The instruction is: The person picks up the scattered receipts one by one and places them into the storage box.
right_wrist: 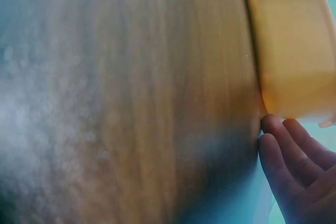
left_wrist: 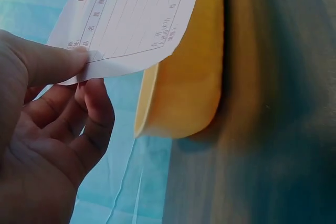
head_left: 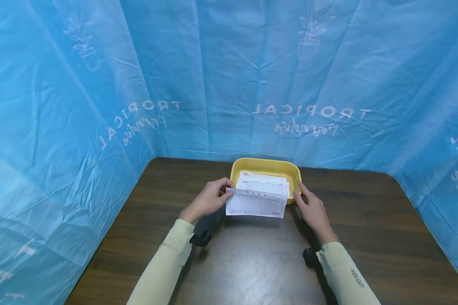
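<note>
A white printed form [head_left: 256,204] with ruled lines hangs in front of the yellow tray [head_left: 265,162], overlapping its near edge. My left hand [head_left: 210,197] pinches the form at its upper left corner. In the left wrist view the thumb lies on the printed face of the paper form [left_wrist: 136,19], with the fingers of the left hand [left_wrist: 52,103] behind it. More printed paper slips [head_left: 265,183] lie inside the tray. My right hand [head_left: 314,212] touches the tray's right end with its fingertips; in the right wrist view its extended fingers [right_wrist: 294,156] meet the tray wall [right_wrist: 296,45].
The tray stands near the far edge of a dark brown wooden table [head_left: 248,258]. Blue printed cloth [head_left: 229,84] hangs behind the table and along both sides. Dark wrist devices [head_left: 200,239] are worn on both arms.
</note>
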`<control>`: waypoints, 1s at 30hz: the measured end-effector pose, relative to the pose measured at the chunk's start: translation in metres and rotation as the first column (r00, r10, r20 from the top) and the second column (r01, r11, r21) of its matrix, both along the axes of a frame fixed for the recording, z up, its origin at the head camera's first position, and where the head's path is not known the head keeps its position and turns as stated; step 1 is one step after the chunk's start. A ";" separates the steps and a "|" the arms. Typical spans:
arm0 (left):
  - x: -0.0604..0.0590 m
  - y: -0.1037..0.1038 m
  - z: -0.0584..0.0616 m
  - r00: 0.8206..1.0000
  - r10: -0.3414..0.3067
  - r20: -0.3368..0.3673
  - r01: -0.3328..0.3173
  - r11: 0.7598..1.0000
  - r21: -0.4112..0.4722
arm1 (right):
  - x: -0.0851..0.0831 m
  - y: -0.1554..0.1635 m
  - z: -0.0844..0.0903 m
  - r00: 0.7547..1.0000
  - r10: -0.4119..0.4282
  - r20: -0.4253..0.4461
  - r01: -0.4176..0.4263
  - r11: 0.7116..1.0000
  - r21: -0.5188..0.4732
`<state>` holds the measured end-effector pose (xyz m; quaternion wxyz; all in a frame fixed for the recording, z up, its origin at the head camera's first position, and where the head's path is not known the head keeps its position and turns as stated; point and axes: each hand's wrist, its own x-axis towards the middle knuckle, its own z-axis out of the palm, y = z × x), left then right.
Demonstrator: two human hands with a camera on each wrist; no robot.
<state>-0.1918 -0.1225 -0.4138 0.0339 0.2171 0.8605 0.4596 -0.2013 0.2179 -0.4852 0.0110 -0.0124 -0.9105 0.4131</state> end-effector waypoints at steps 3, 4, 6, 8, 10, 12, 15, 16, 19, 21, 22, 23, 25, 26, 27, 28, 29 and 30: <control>-0.007 0.002 0.003 0.999 0.010 -0.034 -0.009 1.000 0.017 | -0.001 0.001 -0.001 1.000 0.002 -0.007 -0.002 1.000 0.001; -0.010 0.003 0.004 0.999 0.011 -0.043 -0.010 1.000 0.022 | -0.001 0.001 -0.001 1.000 0.002 -0.007 -0.002 1.000 0.005; -0.015 0.005 0.005 0.998 0.007 -0.061 -0.005 1.000 0.031 | -0.001 0.002 -0.001 1.000 0.001 -0.003 -0.001 1.000 0.008; -0.020 0.007 0.007 0.997 0.007 -0.073 -0.004 0.999 0.037 | -0.001 0.003 -0.001 1.000 -0.001 0.002 0.001 1.000 0.010; -0.026 0.010 0.009 0.997 0.014 -0.078 -0.011 0.999 0.041 | -0.001 0.003 -0.001 1.000 -0.001 0.003 0.001 1.000 0.017; -0.032 0.012 0.010 0.996 0.028 -0.081 -0.025 0.999 0.039 | -0.001 0.004 0.000 1.000 0.006 -0.004 -0.006 1.000 0.016; -0.039 0.014 0.010 0.995 0.052 -0.084 -0.049 0.998 0.029 | 0.000 0.002 -0.001 1.000 0.010 -0.008 -0.010 1.000 0.011; -0.041 0.015 0.009 0.995 0.059 -0.087 -0.057 0.998 0.024 | 0.000 0.002 -0.001 1.000 0.011 -0.009 -0.011 1.000 0.013; -0.048 0.016 0.006 0.991 0.084 -0.104 -0.083 0.996 0.012 | 0.001 -0.001 -0.002 1.000 0.022 -0.006 -0.021 1.000 0.017; -0.052 0.017 0.005 0.987 0.095 -0.126 -0.095 0.995 0.002 | 0.001 -0.002 -0.003 1.000 0.030 -0.005 -0.030 0.999 0.023; -0.055 0.017 0.004 0.986 0.099 -0.136 -0.101 0.995 -0.003 | 0.002 -0.003 -0.002 0.999 0.032 -0.007 -0.032 0.999 0.024; -0.058 0.018 0.003 0.984 0.103 -0.147 -0.105 0.994 -0.008 | 0.002 -0.003 -0.002 0.999 0.034 -0.007 -0.034 0.999 0.021; -0.062 0.021 0.002 0.983 0.096 -0.158 -0.100 0.995 -0.016 | 0.001 -0.003 -0.002 1.000 0.026 -0.011 -0.026 0.999 0.020; -0.065 0.023 0.002 0.983 0.091 -0.159 -0.095 0.995 -0.019 | 0.001 -0.002 -0.002 1.000 0.022 -0.011 -0.022 1.000 0.020; -0.068 0.025 0.000 0.984 0.086 -0.155 -0.091 0.996 -0.023 | 0.001 -0.001 -0.002 1.000 0.018 -0.013 -0.018 1.000 0.020; -0.070 0.028 -0.001 0.985 0.083 -0.148 -0.088 0.996 -0.026 | 0.000 0.000 -0.002 1.000 0.013 -0.014 -0.013 1.000 0.020; -0.073 0.030 -0.002 0.987 0.081 -0.139 -0.086 0.996 -0.029 | 0.000 0.001 -0.002 1.000 0.009 -0.013 -0.009 1.000 0.023; -0.075 0.032 -0.004 0.989 0.081 -0.127 -0.086 0.996 -0.031 | 0.000 0.002 -0.003 1.000 0.005 -0.016 -0.004 1.000 0.025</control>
